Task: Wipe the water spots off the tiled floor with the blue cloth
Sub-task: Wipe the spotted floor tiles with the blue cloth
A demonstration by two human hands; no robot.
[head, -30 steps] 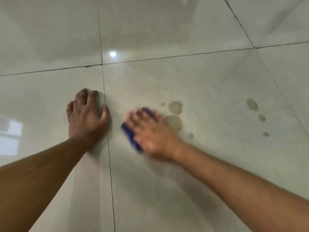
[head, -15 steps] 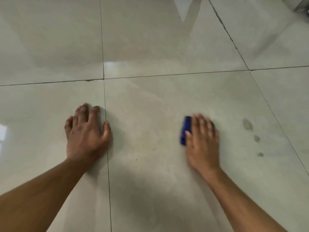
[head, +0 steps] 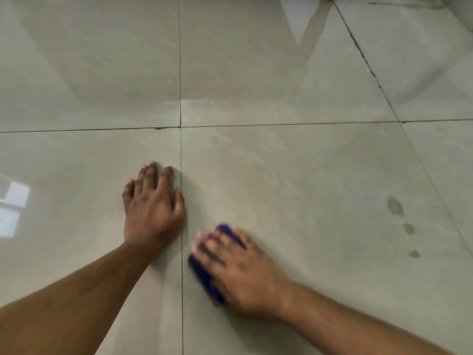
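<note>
Right hand [head: 240,270] (blurred) flat atop the blue cloth [head: 204,275], pressing it down, cloth edge beyond fingertips.

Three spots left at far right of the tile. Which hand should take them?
Right. The right hand already presses the blue cloth on the same tile as the three water spots, on their side. The left hand lies flat, cloth-free, across the grout line.

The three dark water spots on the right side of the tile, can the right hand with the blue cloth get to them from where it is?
Probably yes. Only bare glossy tile lies between the right hand, pressing the blue cloth, and the three dark water spots.
</note>
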